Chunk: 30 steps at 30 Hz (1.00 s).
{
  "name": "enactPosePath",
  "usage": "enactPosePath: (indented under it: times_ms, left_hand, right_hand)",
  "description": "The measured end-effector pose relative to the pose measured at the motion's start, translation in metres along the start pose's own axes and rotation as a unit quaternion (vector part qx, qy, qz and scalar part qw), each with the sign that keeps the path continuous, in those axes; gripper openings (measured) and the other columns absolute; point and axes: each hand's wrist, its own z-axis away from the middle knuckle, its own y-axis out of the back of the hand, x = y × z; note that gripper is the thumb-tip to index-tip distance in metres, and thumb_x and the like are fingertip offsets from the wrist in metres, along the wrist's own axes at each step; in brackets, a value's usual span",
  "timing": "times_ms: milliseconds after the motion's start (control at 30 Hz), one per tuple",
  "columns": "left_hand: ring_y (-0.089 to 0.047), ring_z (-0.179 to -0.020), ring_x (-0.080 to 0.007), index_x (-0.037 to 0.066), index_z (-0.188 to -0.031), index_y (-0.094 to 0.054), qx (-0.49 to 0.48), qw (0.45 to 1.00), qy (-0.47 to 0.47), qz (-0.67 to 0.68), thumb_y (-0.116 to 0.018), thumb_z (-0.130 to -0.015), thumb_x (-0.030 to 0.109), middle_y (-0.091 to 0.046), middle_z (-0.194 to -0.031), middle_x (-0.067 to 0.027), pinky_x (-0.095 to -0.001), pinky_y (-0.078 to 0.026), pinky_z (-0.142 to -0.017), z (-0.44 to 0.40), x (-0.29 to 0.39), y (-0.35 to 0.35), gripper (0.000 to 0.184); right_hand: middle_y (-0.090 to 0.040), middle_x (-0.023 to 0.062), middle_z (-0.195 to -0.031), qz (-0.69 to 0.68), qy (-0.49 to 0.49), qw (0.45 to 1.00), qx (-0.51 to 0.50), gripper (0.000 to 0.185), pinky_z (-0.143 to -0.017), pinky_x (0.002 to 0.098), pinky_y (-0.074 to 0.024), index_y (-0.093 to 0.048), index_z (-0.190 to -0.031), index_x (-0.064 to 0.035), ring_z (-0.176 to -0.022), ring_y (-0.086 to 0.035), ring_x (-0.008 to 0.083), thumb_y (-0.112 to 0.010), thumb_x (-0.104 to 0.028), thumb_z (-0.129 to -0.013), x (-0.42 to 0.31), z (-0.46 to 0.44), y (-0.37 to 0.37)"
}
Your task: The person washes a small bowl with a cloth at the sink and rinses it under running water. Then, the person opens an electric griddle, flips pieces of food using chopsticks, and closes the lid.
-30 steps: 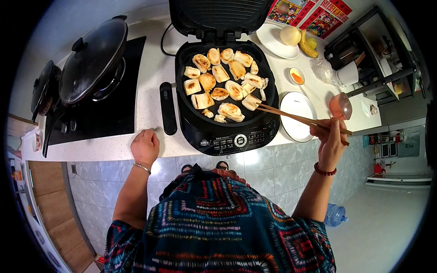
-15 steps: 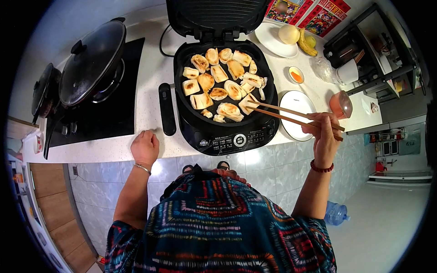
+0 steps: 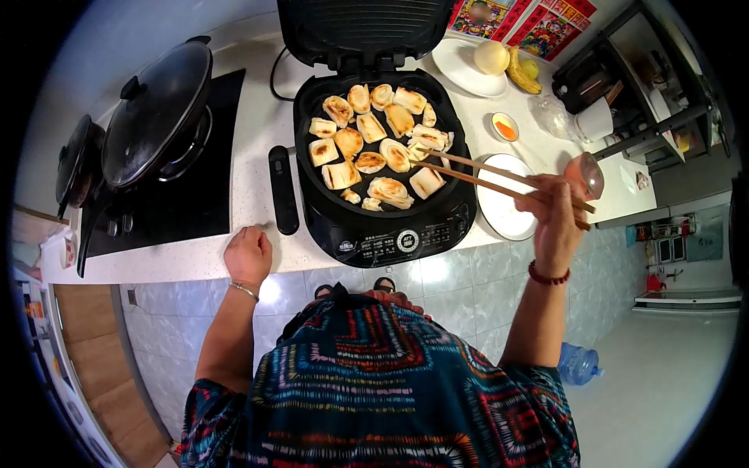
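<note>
Long wooden chopsticks [image 3: 488, 179] are gripped in my right hand [image 3: 555, 209]. Their tips reach into a black electric griddle [image 3: 318, 204] whose lid stands raised. Browned slices of rolled dough [image 3: 395, 155] cover its pan, some golden, some with dark spots. The tips are over the right part of the pan, by a pale layered slice [image 3: 431, 138]; whether they touch it I cannot tell. Just below them lies a squarish slice [image 3: 426, 183]. My left hand [image 3: 249, 256] rests as a loose fist on the counter's front edge, left of the griddle handle [image 3: 283, 191].
A white plate [image 3: 499, 222] sits right of the griddle, partly beneath my right hand. Behind it are a small bowl [image 3: 505, 126] with an orange thing inside and a plate [image 3: 460, 70] with round fruit. A lidded wok [image 3: 152, 117] stands on the stove [image 3: 179, 210] at left.
The chopstick tips have moved up and slightly left, away from the squarish slice at lower right, which now lies flat in the pan. My left hand stays in place.
</note>
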Motion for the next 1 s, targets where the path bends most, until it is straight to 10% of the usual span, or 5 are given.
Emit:
enactPosePath:
  times_ms: [1000]
  left_hand:
    - [-0.056, -0.064, -0.0287, 0.007, -0.069, -0.053, 0.010, 1.000, 0.011, -0.016, -0.054, -0.072, 0.010, -0.056, -0.067, -0.0099, -0.0374, -0.046, -0.057, 0.000, 0.002, -0.001, 0.004]
  right_hand:
    - [-0.061, 0.0138, -0.083, -0.059, 0.003, 0.998, 0.019, 0.025, -0.059, 0.0283, -0.0527, -0.054, -0.087, 0.0038, -0.065, -0.061, 0.0192, -0.046, -0.020, -0.090, 0.046, -0.031, -0.055]
